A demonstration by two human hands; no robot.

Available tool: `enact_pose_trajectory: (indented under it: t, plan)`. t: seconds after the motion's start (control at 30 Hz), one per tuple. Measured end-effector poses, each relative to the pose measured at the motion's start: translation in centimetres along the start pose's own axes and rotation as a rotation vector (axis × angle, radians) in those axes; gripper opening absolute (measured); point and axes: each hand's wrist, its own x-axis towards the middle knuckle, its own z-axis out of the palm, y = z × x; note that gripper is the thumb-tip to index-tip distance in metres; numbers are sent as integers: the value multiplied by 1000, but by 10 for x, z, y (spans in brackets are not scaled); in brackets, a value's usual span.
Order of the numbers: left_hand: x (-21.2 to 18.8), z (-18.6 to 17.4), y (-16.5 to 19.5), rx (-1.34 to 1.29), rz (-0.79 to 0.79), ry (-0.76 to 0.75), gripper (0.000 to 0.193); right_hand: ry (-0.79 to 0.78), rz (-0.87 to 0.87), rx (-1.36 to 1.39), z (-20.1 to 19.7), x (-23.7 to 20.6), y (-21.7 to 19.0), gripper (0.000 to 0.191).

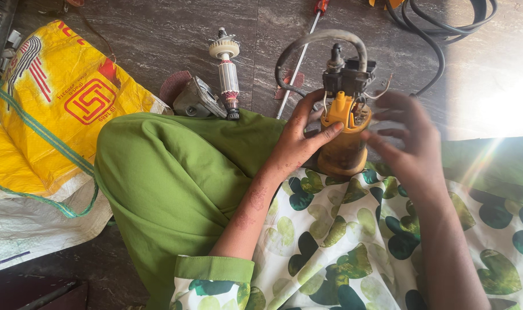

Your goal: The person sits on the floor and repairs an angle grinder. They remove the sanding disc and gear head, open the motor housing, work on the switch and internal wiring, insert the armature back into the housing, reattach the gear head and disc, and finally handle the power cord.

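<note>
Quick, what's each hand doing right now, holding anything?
Left hand: gripping the yellow motor housing from the side.
Right hand: open, fingers spread, blurred, beside the housing; contact cannot be told.

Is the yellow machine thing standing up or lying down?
Standing up. The yellow motor housing rests on its end on the person's lap, black switch block on top, with the left hand holding its side and the right hand beside it.

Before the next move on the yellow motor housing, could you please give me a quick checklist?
1. Left hand steadies the yellow motor housing: ok.
2. Right hand grips the housing: cannot tell, blurred.
3. Housing stands upright on the lap: ok.
4. Grey cable loops clear of the fingers: ok.
5. Armature lies within reach on the floor: ok.
6. Screwdriver is close by: ok.
</note>
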Motion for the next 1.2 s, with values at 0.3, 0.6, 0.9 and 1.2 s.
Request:
enact_pose_trajectory:
  t: [0.3, 0.6, 0.9, 1.2]
  plan:
    - [4, -6, 2, -237, -192, -81, 70, -125, 339, 11, 31, 7, 6, 94]
    - [-1, -14, 37, -434, -377, -128, 73, -115, 667, 1358, 22, 14, 17, 66]
    - [-1, -10, 19, -243, -159, -124, 78, -211, 703, 1772, 30, 6, 9, 51]
    - [-9, -1, 35, 330, 315, -32, 105, -314, 625, 1876, 15, 11, 2, 50]
